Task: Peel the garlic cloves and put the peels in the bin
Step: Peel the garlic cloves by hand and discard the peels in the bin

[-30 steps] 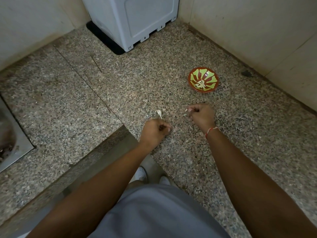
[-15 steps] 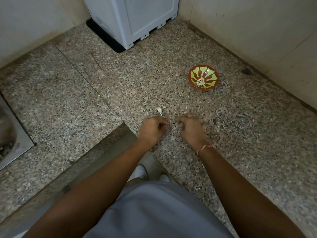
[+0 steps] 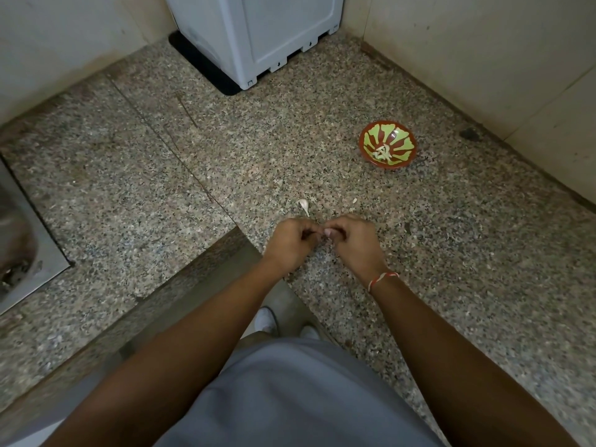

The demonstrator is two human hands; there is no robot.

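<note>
Left hand (image 3: pixel 292 245) and right hand (image 3: pixel 353 241) curl together, seemingly pinching a clove, above speckled granite.

From my feed, both hands meet over the table's (image 3: pixel 451 285) front edge, left hand (image 3: pixel 290 245) touching right hand (image 3: pixel 353 241). A garlic clove (image 3: pixel 303 205) lies just behind them, the bowl (image 3: pixel 387 144) farther back right, the appliance (image 3: pixel 258 37) at the back, sink (image 3: pixel 19 240) far left.

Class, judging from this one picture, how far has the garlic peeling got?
Done: pale peeled pieces lie in the red-and-green bowl. In hand: left hand and right hand meet, fingers curled on something small, mostly hidden. Left: one unpeeled garlic clove and a peel scrap lie on the counter.
</note>
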